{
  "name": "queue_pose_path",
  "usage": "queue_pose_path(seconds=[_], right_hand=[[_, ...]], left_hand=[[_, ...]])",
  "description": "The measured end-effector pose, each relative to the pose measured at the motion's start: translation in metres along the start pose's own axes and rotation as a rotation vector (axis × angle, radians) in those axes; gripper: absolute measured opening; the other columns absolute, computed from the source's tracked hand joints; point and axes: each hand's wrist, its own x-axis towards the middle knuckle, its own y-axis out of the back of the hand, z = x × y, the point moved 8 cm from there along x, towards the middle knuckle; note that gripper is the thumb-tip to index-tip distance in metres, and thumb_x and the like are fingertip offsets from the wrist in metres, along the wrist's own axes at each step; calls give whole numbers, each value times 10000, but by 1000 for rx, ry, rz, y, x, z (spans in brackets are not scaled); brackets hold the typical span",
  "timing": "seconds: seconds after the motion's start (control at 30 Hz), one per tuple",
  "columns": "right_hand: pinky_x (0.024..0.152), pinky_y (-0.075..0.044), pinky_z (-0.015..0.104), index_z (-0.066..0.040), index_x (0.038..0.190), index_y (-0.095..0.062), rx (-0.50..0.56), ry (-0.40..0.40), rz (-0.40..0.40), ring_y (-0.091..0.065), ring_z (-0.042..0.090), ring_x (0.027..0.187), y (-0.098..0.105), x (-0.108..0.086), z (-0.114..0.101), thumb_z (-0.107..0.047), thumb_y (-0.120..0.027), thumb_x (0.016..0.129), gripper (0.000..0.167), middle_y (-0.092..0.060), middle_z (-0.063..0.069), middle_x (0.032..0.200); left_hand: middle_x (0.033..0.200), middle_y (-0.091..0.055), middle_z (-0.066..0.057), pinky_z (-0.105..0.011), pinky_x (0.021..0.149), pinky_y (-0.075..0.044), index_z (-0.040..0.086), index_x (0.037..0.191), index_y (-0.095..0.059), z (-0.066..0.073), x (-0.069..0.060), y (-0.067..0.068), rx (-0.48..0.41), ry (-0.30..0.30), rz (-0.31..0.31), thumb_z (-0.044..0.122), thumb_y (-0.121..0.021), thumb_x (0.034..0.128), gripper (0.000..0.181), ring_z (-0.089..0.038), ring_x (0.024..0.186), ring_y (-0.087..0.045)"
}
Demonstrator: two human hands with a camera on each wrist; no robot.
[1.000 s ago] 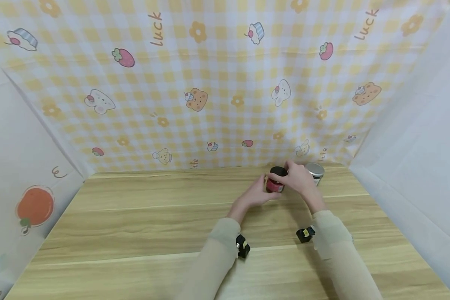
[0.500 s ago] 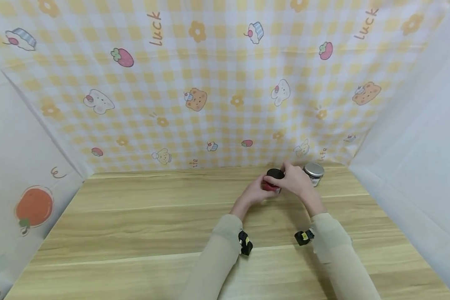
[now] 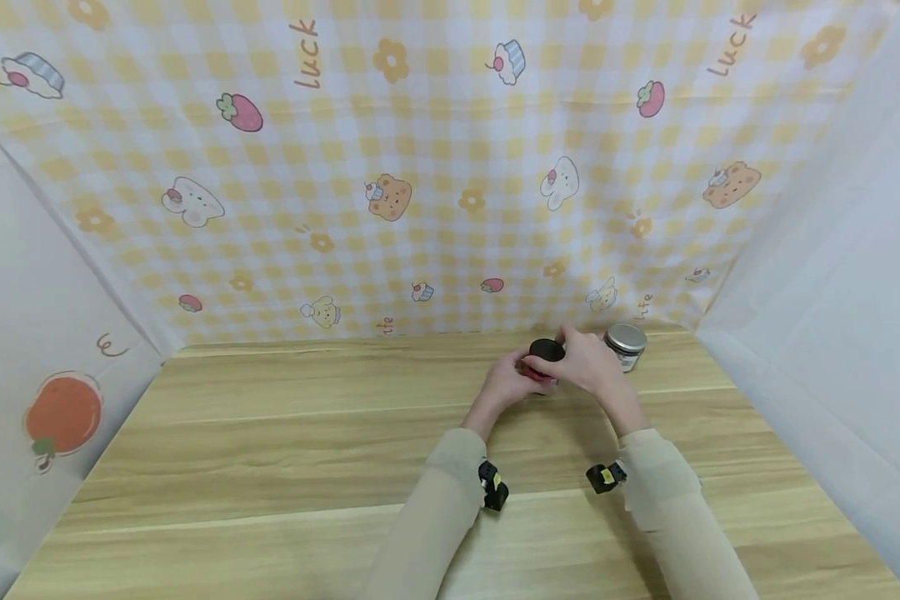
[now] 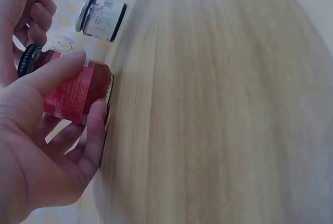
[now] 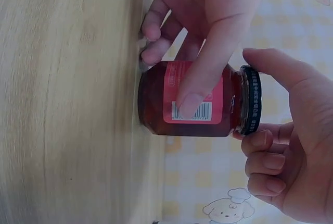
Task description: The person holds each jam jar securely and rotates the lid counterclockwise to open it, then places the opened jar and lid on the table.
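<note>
A glass jar (image 5: 223,112) with dark red contents, a red barcode label and a black lid (image 5: 252,100) stands upright on the wooden table. My left hand (image 3: 507,381) grips the jar's body, its thumb (image 5: 200,86) lying across the label. With thumb and fingers, my right hand (image 3: 588,363) pinches the black lid from the side. The lid sits on the jar's neck in the right wrist view. Beyond the right hand stands a second jar (image 3: 626,347) with a silver lid and a white label, touched by neither hand.
The wooden table (image 3: 285,450) stretches to the left and toward the front. Right behind the jars hangs a yellow checked cloth (image 3: 435,242) with cartoon prints. White cloth walls (image 3: 832,275) close in both sides.
Both hands and the red-labelled jar have shifted slightly left and nearer, away from the silver-lidded jar. The hold on body and lid stays much the same.
</note>
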Motion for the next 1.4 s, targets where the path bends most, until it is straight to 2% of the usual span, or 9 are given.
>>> queue_pose_path(seconds=[0.3,0.53,0.63,0.93,1.17,1.4], right_hand=[[515,-454,353,-36,1018,-588,-72,30,0,-617,264,658,-2,-1,-9,-492,-717,818,514,-654,123,791],[513,-448,345,-47,977,-599,-80,53,40,-597,240,632,-5,-5,-11,-475,-725,796,482,-639,92,756],[508,-442,341,-53,957,-602,-75,64,70,-588,234,620,-5,-8,-13,-479,-718,784,474,-629,82,739],[513,-465,363,-52,1028,-636,-37,75,152,-602,251,636,9,-15,-23,-504,-722,785,521,-664,121,803],[511,-442,350,-71,987,-644,-16,86,208,-593,240,638,17,-22,-33,-512,-724,790,489,-660,103,787],[524,-447,372,-79,965,-657,-4,104,281,-600,246,642,31,-29,-44,-503,-722,791,463,-669,112,781]], left_hand=[[764,-655,48,-249,529,-454,183,1167,-733,-4,-3,3,27,8,78,164,-910,739,463,-104,587,-539],[750,-657,18,-266,481,-494,176,1076,-744,-9,-9,1,-84,57,85,92,-920,704,420,-133,513,-566],[773,-657,19,-259,479,-493,172,1046,-747,-8,-13,3,-92,48,100,82,-921,693,403,-129,513,-571],[867,-630,24,-243,496,-479,166,1098,-742,13,-23,15,-22,-15,133,157,-888,726,400,-105,519,-567],[797,-607,0,-268,506,-511,168,1080,-749,24,-32,24,-42,-50,96,147,-889,737,371,-136,530,-578],[747,-594,3,-259,494,-494,160,1069,-749,38,-40,32,-56,-77,86,171,-904,724,378,-119,507,-561]])
